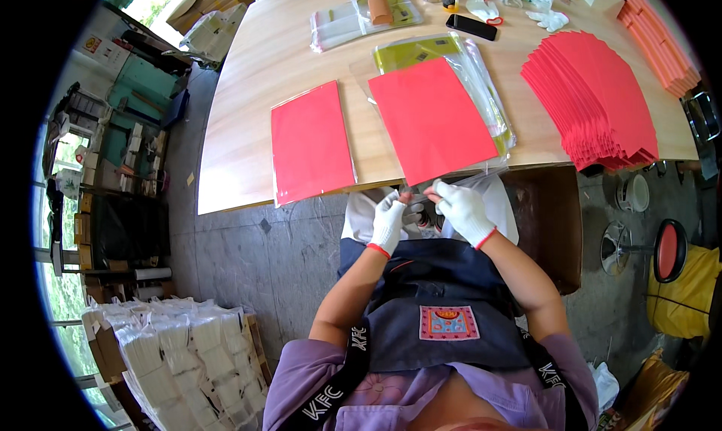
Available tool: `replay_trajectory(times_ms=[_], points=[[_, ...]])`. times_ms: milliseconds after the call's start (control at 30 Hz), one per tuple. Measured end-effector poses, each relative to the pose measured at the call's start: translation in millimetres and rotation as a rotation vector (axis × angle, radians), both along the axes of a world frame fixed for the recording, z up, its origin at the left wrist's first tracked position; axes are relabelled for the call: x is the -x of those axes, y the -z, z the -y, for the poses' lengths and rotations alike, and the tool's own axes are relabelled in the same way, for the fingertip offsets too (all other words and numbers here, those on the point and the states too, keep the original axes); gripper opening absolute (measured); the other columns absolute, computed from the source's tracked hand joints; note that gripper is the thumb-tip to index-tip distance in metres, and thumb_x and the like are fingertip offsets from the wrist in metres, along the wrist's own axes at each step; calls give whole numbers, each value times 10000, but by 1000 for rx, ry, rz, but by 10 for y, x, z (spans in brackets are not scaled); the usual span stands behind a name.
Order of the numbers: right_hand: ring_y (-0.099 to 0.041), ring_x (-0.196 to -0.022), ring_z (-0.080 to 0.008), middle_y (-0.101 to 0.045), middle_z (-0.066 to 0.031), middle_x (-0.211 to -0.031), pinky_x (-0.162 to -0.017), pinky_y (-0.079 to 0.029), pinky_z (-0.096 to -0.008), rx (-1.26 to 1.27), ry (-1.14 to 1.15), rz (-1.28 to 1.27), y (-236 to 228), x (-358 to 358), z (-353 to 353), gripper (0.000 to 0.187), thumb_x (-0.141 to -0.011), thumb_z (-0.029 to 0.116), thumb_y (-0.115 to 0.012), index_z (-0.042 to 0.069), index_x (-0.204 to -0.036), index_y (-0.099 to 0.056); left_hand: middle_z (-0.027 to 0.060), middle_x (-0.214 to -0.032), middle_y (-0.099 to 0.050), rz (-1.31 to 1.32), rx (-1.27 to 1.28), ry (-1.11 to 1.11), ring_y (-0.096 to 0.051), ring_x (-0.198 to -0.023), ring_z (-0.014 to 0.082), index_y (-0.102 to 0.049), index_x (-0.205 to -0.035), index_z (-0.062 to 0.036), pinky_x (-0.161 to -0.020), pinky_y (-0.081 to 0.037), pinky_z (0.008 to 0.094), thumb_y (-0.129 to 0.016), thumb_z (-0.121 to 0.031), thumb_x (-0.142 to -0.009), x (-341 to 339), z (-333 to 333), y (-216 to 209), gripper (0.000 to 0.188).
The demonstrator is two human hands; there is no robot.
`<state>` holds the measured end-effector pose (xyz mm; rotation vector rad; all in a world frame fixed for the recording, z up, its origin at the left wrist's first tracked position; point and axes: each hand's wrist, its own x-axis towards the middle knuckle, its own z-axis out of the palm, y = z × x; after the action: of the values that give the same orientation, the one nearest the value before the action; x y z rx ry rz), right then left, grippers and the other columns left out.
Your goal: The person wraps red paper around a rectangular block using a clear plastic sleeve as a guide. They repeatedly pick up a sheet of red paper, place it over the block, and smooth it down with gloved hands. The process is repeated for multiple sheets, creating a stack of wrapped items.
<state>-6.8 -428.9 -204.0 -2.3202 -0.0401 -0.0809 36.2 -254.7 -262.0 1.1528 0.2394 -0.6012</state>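
Note:
Both my hands wear white gloves with red cuffs and bare fingertips, close together just below the table's front edge. My left hand (pixel 387 222) is closed in a pinch; what it grips is too small to tell. My right hand (pixel 464 211) pinches at the lower edge of a clear plastic bag (pixel 487 168). That bag lies around a red sheet (pixel 432 119), tilted on the table and overhanging its edge slightly. Under it rests a stack of clear bags with a yellow-green panel (pixel 410 53). Left of it lies another red sheet in clear plastic (pixel 312 141).
A fanned pile of red sheets (pixel 594 92) covers the table's right side. Behind are a phone (pixel 471 27), red-handled scissors (pixel 492 20), a loose glove (pixel 549 19) and more packaged bags (pixel 335 28). A brown box (pixel 545 228) stands under the table; wrapped white bundles (pixel 180 356) are at lower left.

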Motion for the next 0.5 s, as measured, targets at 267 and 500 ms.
replay_trajectory(times_ms=[267,500], points=[[-627,-531,-232,-590,-54,-540,-453,-477,-376,645,-171,204,121,-274,-229,130,-829,247,-530,119,-835,-514,89,-830,-641,58,-122,117,-639,-697,176,-587,-921,-3,-631,-532,285,-552,-160,-893,-137,-35,-89,163],[-615,-663,-168,-593,-95,-768,-576,-491,-294,-1023,364,-72,66,205,625,111,-801,138,-540,84,-894,-569,44,-756,-606,69,-32,-96,-548,-642,108,-593,-813,12,-607,-450,235,-590,-89,-855,-116,-212,87,109]])
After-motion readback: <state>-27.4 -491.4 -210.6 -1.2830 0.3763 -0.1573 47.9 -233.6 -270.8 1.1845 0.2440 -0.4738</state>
